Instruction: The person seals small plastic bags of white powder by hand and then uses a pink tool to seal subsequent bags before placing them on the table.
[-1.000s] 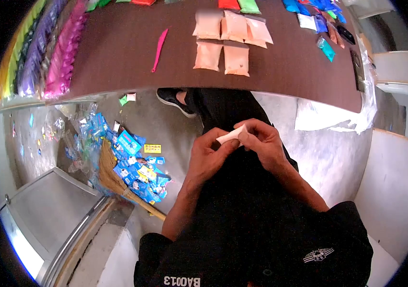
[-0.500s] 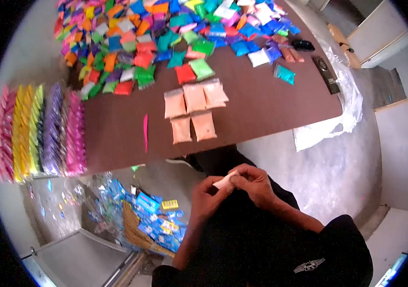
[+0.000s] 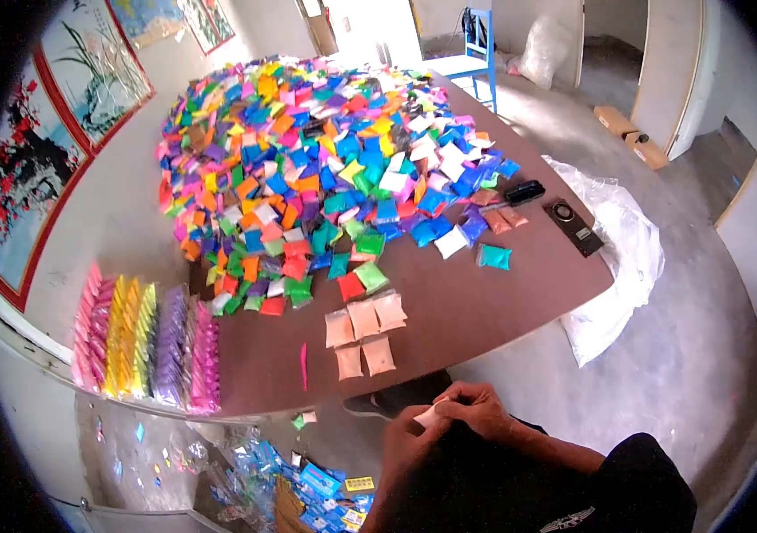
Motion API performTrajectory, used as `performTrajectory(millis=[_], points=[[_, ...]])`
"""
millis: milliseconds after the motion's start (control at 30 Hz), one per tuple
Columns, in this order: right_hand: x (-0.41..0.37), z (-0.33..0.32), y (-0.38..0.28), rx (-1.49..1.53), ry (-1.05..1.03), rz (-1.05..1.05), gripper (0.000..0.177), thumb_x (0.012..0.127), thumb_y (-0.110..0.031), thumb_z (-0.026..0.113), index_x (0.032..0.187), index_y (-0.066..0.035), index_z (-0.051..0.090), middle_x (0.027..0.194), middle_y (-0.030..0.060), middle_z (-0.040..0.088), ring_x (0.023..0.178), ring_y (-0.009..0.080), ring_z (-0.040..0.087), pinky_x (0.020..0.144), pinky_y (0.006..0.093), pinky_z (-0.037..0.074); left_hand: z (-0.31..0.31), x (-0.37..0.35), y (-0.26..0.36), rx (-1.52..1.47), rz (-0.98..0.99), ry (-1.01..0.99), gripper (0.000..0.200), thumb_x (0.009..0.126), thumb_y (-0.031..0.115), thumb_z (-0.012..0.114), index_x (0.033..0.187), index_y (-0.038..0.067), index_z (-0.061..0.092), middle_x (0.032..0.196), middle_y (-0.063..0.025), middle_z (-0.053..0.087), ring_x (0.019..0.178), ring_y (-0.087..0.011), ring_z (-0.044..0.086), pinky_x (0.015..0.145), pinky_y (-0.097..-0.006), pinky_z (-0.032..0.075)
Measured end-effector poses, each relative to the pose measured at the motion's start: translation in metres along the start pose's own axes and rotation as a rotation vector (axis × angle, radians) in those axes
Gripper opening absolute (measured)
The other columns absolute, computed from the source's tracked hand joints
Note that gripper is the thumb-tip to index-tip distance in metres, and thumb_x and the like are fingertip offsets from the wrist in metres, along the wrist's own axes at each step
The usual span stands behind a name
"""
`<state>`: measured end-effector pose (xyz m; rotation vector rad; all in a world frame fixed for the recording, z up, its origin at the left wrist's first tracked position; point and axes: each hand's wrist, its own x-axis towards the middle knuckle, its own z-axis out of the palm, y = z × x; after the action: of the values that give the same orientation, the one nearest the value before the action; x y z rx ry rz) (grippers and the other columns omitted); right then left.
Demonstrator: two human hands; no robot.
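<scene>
Both my hands are below the near edge of the brown table (image 3: 432, 355), in front of my dark clothing. Between their fingertips is a small peach-coloured packet (image 3: 432, 415), mostly covered by the fingers. My left hand (image 3: 407, 437) is closed on its left end, and my right hand (image 3: 478, 410) pinches it from the right. On the table just beyond lie several peach packets (image 3: 363, 318) in two rows. A thin pink strip (image 3: 304, 366) lies to their left.
A large heap of colourful packets (image 3: 281, 169) covers the far table. Bundles of twisted coloured packets (image 3: 168, 346) line the left edge. A dark flat device (image 3: 574, 227) and black object (image 3: 524, 191) sit right. Blue wrappers (image 3: 316, 484) litter the floor; a white plastic bag (image 3: 614, 293) hangs right.
My view has tilted up, showing more of the table, the wall pictures and a blue chair. Both hands still hold the peach packet and now appear lower in the view.
</scene>
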<state>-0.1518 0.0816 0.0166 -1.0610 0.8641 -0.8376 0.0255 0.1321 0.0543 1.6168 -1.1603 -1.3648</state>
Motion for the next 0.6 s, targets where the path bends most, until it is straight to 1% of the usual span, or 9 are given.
performTrajectory(millis=[67,100,200,267,333,400,467,500,600], points=[[0.0,-0.007,0.004,0.024,-0.009,-0.001,0.017,0.097,-0.015,0.071,0.102,0.0,0.074,0.099,0.0051,0.074,0.091,0.0107,0.065,0.082,0.0278,0.054,0.006,-0.002,0.011,-0.073,-0.077,0.012,0.034,0.091,0.025,0.081,0.112,-0.001,0.071,0.094,-0.0075,0.074,0.085,-0.012,0.066,0.074,-0.0276,0.052],[0.001,-0.01,0.008,0.042,-0.019,0.015,0.017,0.097,-0.016,0.071,0.102,0.0,0.074,0.099,0.0052,0.074,0.09,0.0112,0.066,0.082,0.0282,0.054,0.008,-0.002,0.014,-0.061,-0.064,0.013,0.034,0.091,0.025,0.081,0.112,-0.001,0.071,0.094,-0.0075,0.074,0.085,-0.012,0.066,0.074,-0.0276,0.052],[-0.002,-0.014,0.02,0.0,0.005,-0.063,0.018,0.097,-0.017,0.072,0.103,-0.001,0.075,0.097,0.0055,0.074,0.089,0.012,0.066,0.08,0.0293,0.054,0.013,-0.004,0.011,0.024,-0.034,0.026,0.035,0.092,0.026,0.08,0.112,-0.001,0.071,0.093,-0.0069,0.074,0.085,-0.0122,0.067,0.074,-0.0277,0.052],[-0.007,-0.018,0.019,-0.036,0.011,-0.095,0.018,0.097,-0.018,0.072,0.103,-0.001,0.075,0.096,0.006,0.073,0.089,0.0128,0.066,0.079,0.0298,0.054,0.015,-0.005,-0.001,-0.078,-0.029,0.007,0.035,0.093,0.027,0.079,0.11,-0.002,0.07,0.096,-0.0077,0.074,0.087,-0.0127,0.066,0.076,-0.0284,0.052],[-0.013,-0.021,0.015,-0.071,0.018,-0.131,0.018,0.097,-0.018,0.072,0.103,-0.002,0.076,0.095,0.0064,0.073,0.088,0.0135,0.066,0.078,0.0303,0.054,0.019,-0.011,0.003,-0.049,0.023,-0.005,0.035,0.093,0.027,0.079,0.111,-0.002,0.07,0.099,-0.0086,0.074,0.09,-0.0132,0.067,0.078,-0.0289,0.052],[-0.019,-0.023,0.011,-0.113,0.045,-0.171,0.017,0.097,-0.018,0.072,0.101,-0.002,0.076,0.094,0.0081,0.072,0.087,0.0151,0.067,0.077,0.031,0.053,0.026,-0.018,0.014,-0.019,0.07,-0.022,0.034,0.093,0.026,0.078,0.111,-0.002,0.07,0.101,-0.0096,0.074,0.092,-0.0138,0.067,0.08,-0.0295,0.053],[-0.023,-0.026,0.006,-0.123,0.042,-0.233,0.017,0.097,-0.018,0.072,0.101,-0.002,0.076,0.094,0.0089,0.071,0.087,0.0162,0.067,0.076,0.0316,0.053,0.035,-0.028,0.031,-0.114,0.051,-0.031,0.035,0.094,0.028,0.077,0.112,-0.001,0.071,0.105,-0.011,0.073,0.096,-0.0147,0.067,0.085,-0.0304,0.053],[-0.026,-0.028,0.003,-0.133,0.041,-0.279,0.017,0.097,-0.018,0.071,0.1,-0.002,0.076,0.094,0.0096,0.071,0.087,0.0172,0.067,0.076,0.0321,0.053,0.036,-0.029,0.036,-0.111,0.059,-0.027,0.035,0.094,0.028,0.077,0.112,-0.001,0.071,0.105,-0.011,0.073,0.096,-0.0147,0.067,0.085,-0.0304,0.053],[-0.034,-0.03,-0.009,-0.21,0.022,-0.288,0.018,0.097,-0.018,0.071,0.101,-0.001,0.076,0.095,0.0106,0.071,0.088,0.0186,0.067,0.077,0.0329,0.054,0.036,-0.032,0.04,0.024,0.079,-0.009,0.035,0.096,0.029,0.075,0.113,-0.001,0.072,0.106,-0.0108,0.073,0.099,-0.0151,0.067,0.087,-0.0306,0.053]])
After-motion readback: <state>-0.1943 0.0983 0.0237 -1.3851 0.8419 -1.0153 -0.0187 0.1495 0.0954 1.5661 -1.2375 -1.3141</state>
